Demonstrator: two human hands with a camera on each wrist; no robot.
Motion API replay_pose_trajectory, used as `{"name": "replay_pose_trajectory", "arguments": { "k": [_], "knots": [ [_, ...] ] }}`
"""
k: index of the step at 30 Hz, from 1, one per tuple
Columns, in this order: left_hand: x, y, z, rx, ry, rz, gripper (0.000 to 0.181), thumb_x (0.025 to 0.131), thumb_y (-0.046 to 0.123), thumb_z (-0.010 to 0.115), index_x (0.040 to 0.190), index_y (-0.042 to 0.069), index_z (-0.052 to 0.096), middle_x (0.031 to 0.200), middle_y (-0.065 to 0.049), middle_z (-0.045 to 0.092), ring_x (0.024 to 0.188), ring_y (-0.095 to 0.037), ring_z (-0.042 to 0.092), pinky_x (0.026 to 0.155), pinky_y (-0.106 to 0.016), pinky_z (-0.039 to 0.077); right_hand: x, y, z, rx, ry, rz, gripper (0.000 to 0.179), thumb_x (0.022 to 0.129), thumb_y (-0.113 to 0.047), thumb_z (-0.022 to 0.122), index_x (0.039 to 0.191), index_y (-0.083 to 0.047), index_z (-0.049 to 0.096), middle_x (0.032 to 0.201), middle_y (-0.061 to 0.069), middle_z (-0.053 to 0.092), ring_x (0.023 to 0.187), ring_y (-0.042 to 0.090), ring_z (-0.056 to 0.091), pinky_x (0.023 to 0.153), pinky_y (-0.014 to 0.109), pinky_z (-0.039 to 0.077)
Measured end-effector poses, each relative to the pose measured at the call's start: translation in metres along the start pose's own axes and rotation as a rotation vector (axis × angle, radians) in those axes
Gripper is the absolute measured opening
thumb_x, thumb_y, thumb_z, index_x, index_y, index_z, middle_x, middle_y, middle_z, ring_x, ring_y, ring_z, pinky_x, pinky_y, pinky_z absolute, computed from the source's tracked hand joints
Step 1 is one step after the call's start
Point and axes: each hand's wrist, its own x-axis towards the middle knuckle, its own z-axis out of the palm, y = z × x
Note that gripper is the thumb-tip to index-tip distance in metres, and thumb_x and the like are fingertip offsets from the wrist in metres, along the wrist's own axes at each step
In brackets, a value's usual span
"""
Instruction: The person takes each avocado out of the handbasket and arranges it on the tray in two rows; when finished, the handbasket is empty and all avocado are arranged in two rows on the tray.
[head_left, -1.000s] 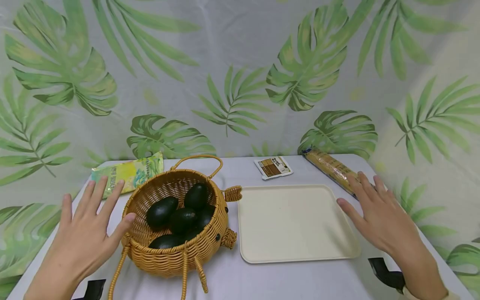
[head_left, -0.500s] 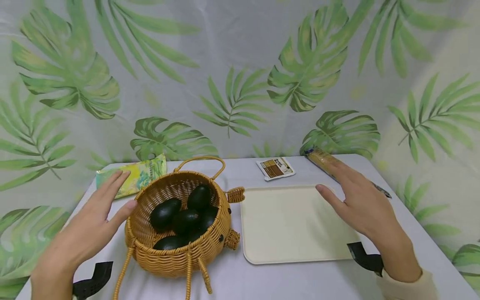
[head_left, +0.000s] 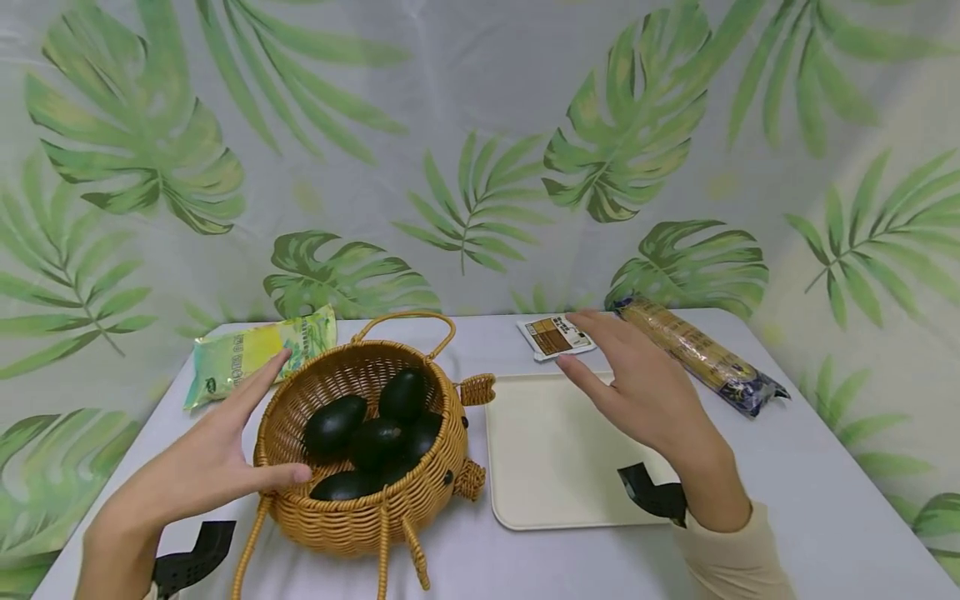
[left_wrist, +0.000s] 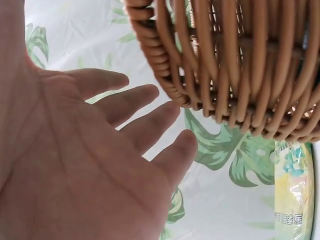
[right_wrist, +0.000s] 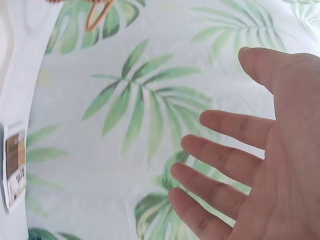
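Note:
A wicker basket (head_left: 360, 529) shaped like an animal stands left of the middle of the table, with several dark green avocados (head_left: 335, 427) inside. My left hand (head_left: 202, 458) is at the basket's left side, thumb and fingers spread apart, holding nothing. In the left wrist view the woven wall (left_wrist: 235, 60) rises just beyond the fingertips. My right hand (head_left: 645, 392) hovers over a cream tray (head_left: 555, 467), fingers extended and nothing in them. Its fingertips overlap the edge of a small white-and-brown packet (head_left: 553, 335) in the head view.
Behind the basket lies a yellow-green bag (head_left: 247, 354). A long package of what looks like dried noodles (head_left: 697, 350) lies at the back right, beyond the tray. A leaf-printed curtain (head_left: 480, 167) hangs behind the white table (head_left: 570, 567).
My right hand has moved left, from beside the long package to over the tray. The left hand has turned, its thumb now in front of the basket's rim. The objects stay put.

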Motion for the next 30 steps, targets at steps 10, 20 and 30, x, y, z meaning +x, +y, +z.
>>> {"name": "replay_pose_trajectory", "arguments": {
  "k": [10, 20, 30],
  "knots": [
    [0.001, -0.01, 0.007, -0.049, -0.084, 0.048, 0.137, 0.073, 0.033, 0.095, 0.166, 0.03, -0.005, 0.174, -0.014, -0.001, 0.155, -0.052, 0.006, 0.103, -0.081, 0.029, 0.019, -0.038, 0.03, 0.109, -0.044, -0.122, 0.057, 0.104, -0.053, 0.056, 0.15, -0.02, 0.055, 0.153, 0.002, 0.054, 0.142, 0.026, 0.051, 0.107, 0.054, 0.048],
    [0.006, -0.014, 0.01, -0.057, -0.117, 0.035, 0.14, 0.075, 0.034, 0.092, 0.165, 0.028, -0.015, 0.172, -0.016, -0.011, 0.154, -0.055, 0.002, 0.103, -0.083, 0.027, 0.04, -0.063, 0.056, 0.325, -0.123, -0.269, 0.05, 0.104, -0.04, 0.063, 0.146, -0.014, 0.058, 0.146, 0.002, 0.06, 0.138, 0.02, 0.054, 0.113, 0.044, 0.046],
    [0.009, -0.023, 0.013, -0.076, -0.154, 0.013, 0.141, 0.078, 0.035, 0.089, 0.162, 0.03, -0.024, 0.17, -0.021, -0.019, 0.152, -0.058, -0.006, 0.098, -0.087, 0.023, 0.057, -0.09, 0.076, 0.36, -0.247, -0.381, 0.049, 0.102, -0.035, 0.067, 0.146, -0.014, 0.059, 0.144, 0.0, 0.062, 0.135, 0.016, 0.056, 0.113, 0.037, 0.045]
  ]
}}
